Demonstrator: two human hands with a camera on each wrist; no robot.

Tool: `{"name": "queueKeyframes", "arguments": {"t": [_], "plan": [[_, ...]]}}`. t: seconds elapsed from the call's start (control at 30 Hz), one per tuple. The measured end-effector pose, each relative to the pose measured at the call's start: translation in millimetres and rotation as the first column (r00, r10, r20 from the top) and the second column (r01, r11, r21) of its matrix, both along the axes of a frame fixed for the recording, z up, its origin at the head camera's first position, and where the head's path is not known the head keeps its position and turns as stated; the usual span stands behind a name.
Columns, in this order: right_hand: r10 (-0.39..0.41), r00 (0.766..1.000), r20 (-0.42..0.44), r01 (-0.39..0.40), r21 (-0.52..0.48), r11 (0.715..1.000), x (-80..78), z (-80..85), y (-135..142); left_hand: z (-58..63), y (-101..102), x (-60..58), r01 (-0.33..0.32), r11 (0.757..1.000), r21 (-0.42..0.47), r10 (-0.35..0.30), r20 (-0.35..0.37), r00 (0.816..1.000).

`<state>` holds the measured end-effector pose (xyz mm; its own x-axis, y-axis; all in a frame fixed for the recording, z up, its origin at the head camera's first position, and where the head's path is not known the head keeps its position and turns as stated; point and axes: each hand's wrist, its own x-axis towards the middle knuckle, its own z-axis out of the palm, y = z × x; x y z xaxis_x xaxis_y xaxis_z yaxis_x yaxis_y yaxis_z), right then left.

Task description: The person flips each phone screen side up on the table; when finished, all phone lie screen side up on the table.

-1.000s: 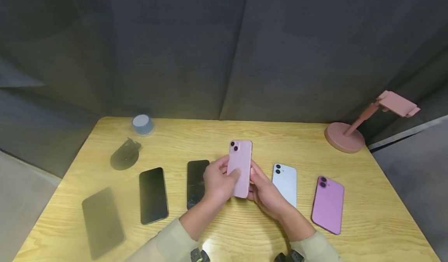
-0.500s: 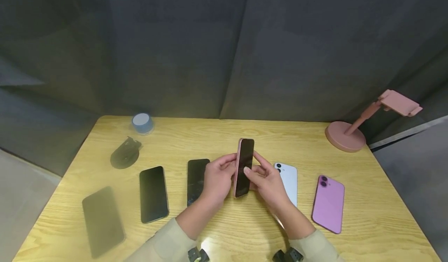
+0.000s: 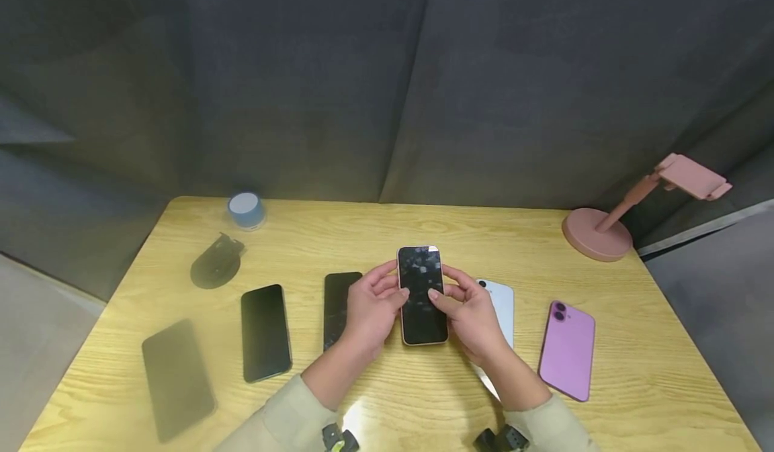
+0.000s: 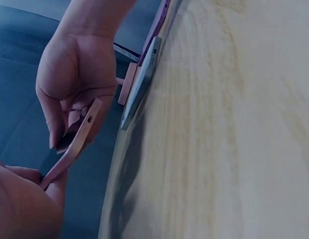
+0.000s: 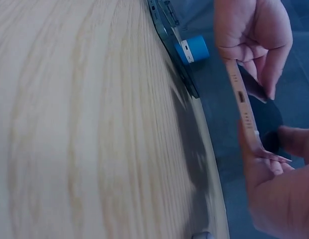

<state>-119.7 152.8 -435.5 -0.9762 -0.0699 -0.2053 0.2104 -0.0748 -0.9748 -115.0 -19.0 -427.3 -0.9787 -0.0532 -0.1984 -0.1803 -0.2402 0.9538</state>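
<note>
A pink-framed smartphone [image 3: 422, 318] is held between both hands over the middle of the table, its dark screen facing up toward the head camera. My left hand [image 3: 370, 311] grips its left edge, thumb on the glass and fingers behind. On the opposite edge my right hand [image 3: 474, 318] holds it the same way. Both wrist views show the phone's bottom edge with its charging port [image 4: 89, 119] and the phone raised above the wood. Partly hidden behind the left hand lies a black-screened phone [image 3: 338, 304]; a pale blue phone [image 3: 502, 307] lies partly under the right hand and forearm.
Another dark phone [image 3: 266, 334] and a grey translucent phone-shaped piece [image 3: 179, 381] lie to the left. Beyond them are a dark rounded flat object [image 3: 216, 264] and a small blue cylinder [image 3: 246, 211]. To the right lie a purple phone [image 3: 567, 351] and a pink phone stand [image 3: 597, 235].
The phone has been turned over from its pink back to its dark screen, passing through a tilted position. Both hands have shifted their hold, and both thumbs now lie on the screen.
</note>
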Motion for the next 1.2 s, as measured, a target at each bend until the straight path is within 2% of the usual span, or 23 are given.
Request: {"name": "queueKeyframes", "arguments": {"t": [0.23, 0.5, 0.73, 1.03, 1.2], "plan": [[0.052, 0.999, 0.009, -0.053, 0.077, 0.996, 2.1, -2.7, 4, -8.2, 0, -2.4, -0.048, 0.997, -0.061, 0.048, -0.002, 0.999], [0.042, 0.999, 0.033, -0.046, 0.106, 0.993, 4.0, -3.0, 6, -16.3, 2, -2.9, -0.022, 0.994, -0.103, 0.023, 0.004, 1.000], [0.050, 0.998, 0.024, -0.053, 0.159, 0.986, 3.0, -7.0, 6, -19.9, 4, -2.4, 0.007, 0.989, -0.149, 0.001, 0.053, 0.999], [0.101, 0.994, 0.045, -0.109, 0.292, 0.950, 1.1, -9.9, 6, -23.7, 6, 0.1, 0.014, 0.978, -0.206, 0.006, 0.097, 0.995], [0.135, 0.990, 0.034, -0.139, 0.318, 0.938, 2.4, -8.6, 6, -22.6, 7, 2.8, -0.001, 0.978, -0.207, 0.024, 0.107, 0.994]]}}
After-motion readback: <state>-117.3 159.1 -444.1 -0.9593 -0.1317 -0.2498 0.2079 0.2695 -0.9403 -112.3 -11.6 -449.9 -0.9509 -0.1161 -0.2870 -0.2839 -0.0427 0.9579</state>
